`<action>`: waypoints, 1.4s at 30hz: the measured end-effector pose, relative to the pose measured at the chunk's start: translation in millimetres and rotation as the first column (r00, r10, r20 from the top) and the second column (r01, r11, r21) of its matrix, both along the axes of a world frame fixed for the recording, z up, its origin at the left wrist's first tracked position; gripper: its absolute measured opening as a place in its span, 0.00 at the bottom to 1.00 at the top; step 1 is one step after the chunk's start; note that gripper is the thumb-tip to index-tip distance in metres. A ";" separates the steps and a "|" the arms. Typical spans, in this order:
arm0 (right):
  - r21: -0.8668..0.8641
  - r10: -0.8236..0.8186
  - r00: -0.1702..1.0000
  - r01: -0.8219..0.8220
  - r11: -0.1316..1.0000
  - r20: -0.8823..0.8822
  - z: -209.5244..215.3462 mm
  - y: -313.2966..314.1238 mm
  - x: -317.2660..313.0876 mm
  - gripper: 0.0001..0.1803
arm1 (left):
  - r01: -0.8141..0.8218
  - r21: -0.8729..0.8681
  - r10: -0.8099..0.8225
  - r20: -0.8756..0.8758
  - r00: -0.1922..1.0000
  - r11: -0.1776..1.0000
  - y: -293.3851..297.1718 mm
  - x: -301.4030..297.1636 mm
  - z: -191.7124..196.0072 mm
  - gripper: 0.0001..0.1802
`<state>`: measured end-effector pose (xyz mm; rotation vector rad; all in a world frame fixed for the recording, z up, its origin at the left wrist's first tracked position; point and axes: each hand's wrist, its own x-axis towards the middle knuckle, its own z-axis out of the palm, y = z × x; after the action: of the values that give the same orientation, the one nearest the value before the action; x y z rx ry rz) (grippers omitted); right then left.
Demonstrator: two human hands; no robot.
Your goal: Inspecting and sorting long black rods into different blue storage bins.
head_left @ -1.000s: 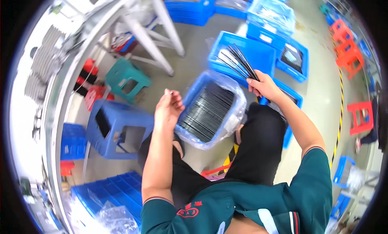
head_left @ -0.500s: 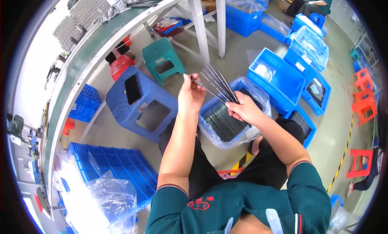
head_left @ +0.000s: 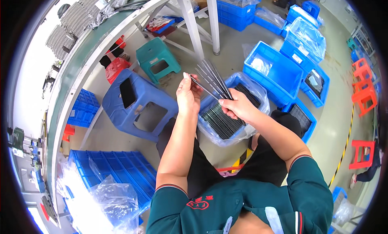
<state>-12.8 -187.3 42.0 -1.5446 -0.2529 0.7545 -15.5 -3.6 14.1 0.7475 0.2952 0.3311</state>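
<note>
My right hand [head_left: 239, 106] is closed round the lower ends of a fanned bunch of thin dark rods [head_left: 214, 79]. One of these rods slants away from the others toward my left hand [head_left: 188, 95], whose thumb and fingertips pinch its upper end. Below my hands, between my knees, is a blue bin lined with clear plastic [head_left: 202, 131]. Rows of similar dark rods [head_left: 222, 120] lie side by side in it. My right hand and the bunch cover part of those rows.
To the left stand a blue stool [head_left: 111, 99] with a black phone [head_left: 128, 93] on it and a green stool [head_left: 155, 56]. Blue crates [head_left: 275, 72] line the right. Stacked blue crates [head_left: 121, 165] and a plastic bag [head_left: 115, 197] sit lower left, beside the white-framed workbench [head_left: 76, 78].
The view has shifted slightly, so the surroundings sit a little further left and up. Both hands keep their hold on the rods, with the bunch spread much as before.
</note>
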 end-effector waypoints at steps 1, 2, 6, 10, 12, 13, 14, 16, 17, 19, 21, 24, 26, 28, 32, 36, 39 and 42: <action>0.073 0.018 0.997 -0.013 0.997 -0.071 -1.6 -0.3 1.2 0.08 | 0.007 0.003 -0.007 -0.002 1.000 1.000 -1.7 0.5 -0.7 0.15; 0.147 0.041 0.989 -0.020 0.989 -0.139 -2.8 -0.4 2.5 0.08 | 0.018 0.053 -0.019 0.025 1.000 0.998 -4.5 0.8 -1.8 0.15; 0.247 0.026 0.966 0.040 0.968 -0.259 2.6 -0.6 6.8 0.07 | 0.076 0.179 -0.078 0.007 0.997 0.981 -21.3 -1.0 -9.6 0.14; 0.318 -0.030 0.979 0.094 0.943 -0.200 4.8 0.8 16.7 0.07 | 0.277 0.151 -0.286 0.037 0.958 0.949 -52.0 -10.0 -10.6 0.15; 0.199 -0.106 0.992 0.119 0.973 -0.072 1.3 7.1 16.0 0.07 | 0.267 0.121 -0.268 -0.015 0.963 0.956 -46.1 -10.1 -5.6 0.15; 0.173 -0.149 0.989 0.144 0.974 0.018 -3.6 7.1 17.3 0.08 | 0.191 0.139 -0.188 -0.033 0.982 0.972 -43.0 -8.2 -2.4 0.15; 0.097 -0.182 0.973 0.170 0.981 0.140 -7.8 4.2 22.8 0.08 | 0.166 0.151 -0.158 -0.068 0.985 0.974 -39.4 -4.9 0.8 0.15; 0.002 -0.200 0.936 0.209 0.978 0.290 -5.2 -1.9 35.0 0.08 | 0.245 0.216 -0.237 -0.062 0.970 0.945 -25.8 -6.1 3.6 0.15; 0.245 -0.249 0.963 0.219 0.944 0.099 0.1 -4.9 39.0 0.09 | 0.298 0.205 -0.295 -0.045 0.955 0.932 -24.3 -7.2 2.8 0.15; 0.334 -0.211 0.974 0.225 0.915 -0.077 8.1 -13.4 45.5 0.08 | 0.411 0.221 -0.407 -0.063 0.911 0.884 -31.8 -13.2 3.3 0.15; 0.393 -0.152 0.972 0.211 0.895 -0.177 6.5 -20.0 52.3 0.10 | 0.566 0.156 -0.561 -0.078 0.824 0.810 -41.4 -15.9 2.0 0.17; 0.356 -0.114 0.971 0.184 0.916 -0.209 6.1 -16.1 48.5 0.12 | 0.678 0.107 -0.662 -0.151 0.734 0.728 -49.2 -19.6 -1.7 0.18; 0.341 -0.172 0.974 0.214 0.915 -0.150 -5.9 -11.8 50.0 0.13 | 0.694 0.153 -0.674 -0.168 0.719 0.703 -52.6 -20.0 -4.1 0.18; 0.328 -0.313 0.939 0.342 0.881 -0.141 -8.7 -14.0 56.9 0.14 | 0.729 0.252 -0.688 -0.241 0.684 0.636 -54.1 -23.4 -3.9 0.18; 0.408 -0.529 0.845 0.512 0.755 -0.082 -0.7 -55.6 107.2 0.16 | 0.854 0.251 -0.802 -0.300 0.516 0.455 -57.1 -37.7 -6.1 0.17; 0.457 -0.590 0.797 0.577 0.677 -0.132 12.0 -80.2 118.8 0.14 | 0.803 0.202 -0.768 -0.235 0.596 0.561 -30.4 -30.4 -9.3 0.17; 0.367 -0.514 0.854 0.505 0.781 -0.081 1.8 -60.9 94.6 0.17 | 0.717 0.078 -0.713 -0.080 0.697 0.692 -34.1 -20.4 -7.9 0.17; 0.214 -0.377 0.926 0.368 0.905 0.005 -14.1 -29.0 61.8 0.19 | 0.744 0.044 -0.745 0.067 0.664 0.667 -53.1 -16.6 1.1 0.17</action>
<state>49.0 -216.3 27.9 -1.3557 -0.0623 0.3759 -32.1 -56.8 15.1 0.8040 -0.1126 -0.4326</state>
